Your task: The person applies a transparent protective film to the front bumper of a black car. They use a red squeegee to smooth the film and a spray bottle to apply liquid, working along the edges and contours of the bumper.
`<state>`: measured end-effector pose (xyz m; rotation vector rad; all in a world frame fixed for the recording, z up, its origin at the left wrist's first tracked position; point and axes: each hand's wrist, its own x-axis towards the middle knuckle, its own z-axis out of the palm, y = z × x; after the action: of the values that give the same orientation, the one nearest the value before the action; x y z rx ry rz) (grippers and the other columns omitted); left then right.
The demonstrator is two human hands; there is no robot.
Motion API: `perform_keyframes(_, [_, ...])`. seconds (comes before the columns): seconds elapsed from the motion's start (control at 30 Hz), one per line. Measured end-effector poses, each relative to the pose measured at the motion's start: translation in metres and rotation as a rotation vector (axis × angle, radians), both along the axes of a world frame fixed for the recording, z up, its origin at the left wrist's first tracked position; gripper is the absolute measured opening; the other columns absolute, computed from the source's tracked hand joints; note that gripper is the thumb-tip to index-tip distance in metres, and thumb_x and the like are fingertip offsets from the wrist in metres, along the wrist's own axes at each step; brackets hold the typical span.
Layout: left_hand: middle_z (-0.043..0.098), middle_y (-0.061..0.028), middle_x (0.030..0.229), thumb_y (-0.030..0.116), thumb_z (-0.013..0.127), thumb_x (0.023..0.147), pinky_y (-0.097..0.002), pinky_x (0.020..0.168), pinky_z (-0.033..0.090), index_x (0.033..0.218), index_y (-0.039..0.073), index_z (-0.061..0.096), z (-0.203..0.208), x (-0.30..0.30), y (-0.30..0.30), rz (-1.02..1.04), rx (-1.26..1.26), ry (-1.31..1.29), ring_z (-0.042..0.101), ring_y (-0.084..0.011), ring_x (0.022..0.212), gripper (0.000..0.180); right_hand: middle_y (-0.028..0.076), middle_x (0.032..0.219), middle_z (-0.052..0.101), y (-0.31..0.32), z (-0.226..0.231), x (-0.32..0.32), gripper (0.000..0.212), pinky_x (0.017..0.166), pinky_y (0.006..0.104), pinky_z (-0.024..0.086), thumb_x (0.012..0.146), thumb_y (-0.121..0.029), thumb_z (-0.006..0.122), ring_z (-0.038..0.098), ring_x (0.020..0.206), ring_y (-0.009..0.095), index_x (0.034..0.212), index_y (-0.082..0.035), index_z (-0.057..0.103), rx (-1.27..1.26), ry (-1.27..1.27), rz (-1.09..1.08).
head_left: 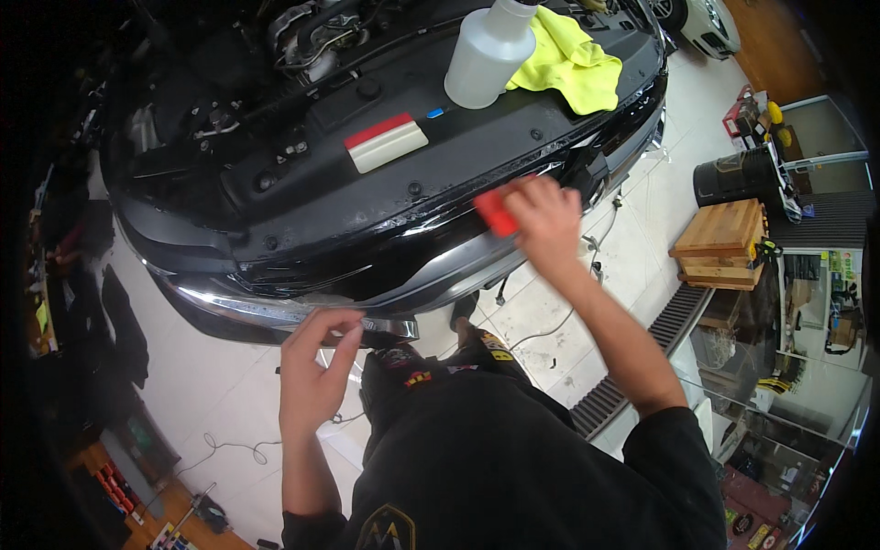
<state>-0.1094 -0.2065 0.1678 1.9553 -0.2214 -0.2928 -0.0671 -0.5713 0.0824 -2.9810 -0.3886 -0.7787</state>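
My right hand (547,225) grips a small red squeegee (495,213) against the glossy black front panel of a car (367,266). My left hand (313,371) is at the chrome trim (247,303) on the car's lower front edge. Its fingers are bent, with the thumb held apart from them, and I see nothing between them. On the black cover above the panel lies a white scraper with a red edge (387,143). A small blue piece (434,114) lies beside it. Farther back stand a translucent spray bottle (490,57) and a bunched yellow-green cloth (568,64).
The engine bay (316,41) is exposed at the far side. To my right, a wooden box (720,240) stands near a black bin (731,178). Cables (559,325) run over the tiled floor, and a floor grate (600,408) lies at my right. Another white car (715,32) is far right.
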Motion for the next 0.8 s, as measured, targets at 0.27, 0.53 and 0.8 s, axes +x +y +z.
perform_keyframes(0.27, [0.073, -0.011, 0.1, 0.002, 0.069, 0.098, -0.0316, 0.081, 0.052, 0.114, -0.001, 0.072, -0.011, 0.003, 0.075, -0.086, -0.031, -0.063, 0.068, -0.0195, 0.087, 0.016, 0.0, 0.117, 0.072, -0.024, 0.022, -0.003, 0.049, 0.094, 0.0429, 0.044, 0.074, 0.003, 0.069, 0.066, 0.116, 0.024, 0.119, -0.017, 0.072, 0.022, -0.077, -0.187])
perform_keyframes(0.53, [0.072, -0.0104, 0.104, 0.0, 0.067, 0.098, -0.0299, 0.078, 0.053, 0.112, 0.0, 0.073, -0.031, 0.044, 0.142, 0.006, -0.034, -0.228, 0.069, -0.0187, 0.09, 0.015, 0.019, 0.115, 0.064, 0.228, 0.058, -0.067, 0.05, 0.09, 0.0491, 0.052, 0.077, -0.003, 0.07, 0.064, 0.106, 0.039, 0.126, -0.002, 0.063, 0.46, 0.411, -0.044])
perform_keyframes(0.8, [0.072, -0.0116, 0.109, -0.001, 0.068, 0.098, -0.0293, 0.078, 0.055, 0.112, 0.001, 0.074, -0.059, 0.049, 0.153, 0.048, -0.113, -0.25, 0.07, -0.021, 0.094, 0.015, 0.012, 0.126, 0.064, 0.311, 0.05, -0.036, 0.048, 0.099, 0.0477, 0.048, 0.087, -0.014, 0.064, 0.063, 0.114, 0.032, 0.135, -0.008, 0.065, 0.069, 0.315, 0.019])
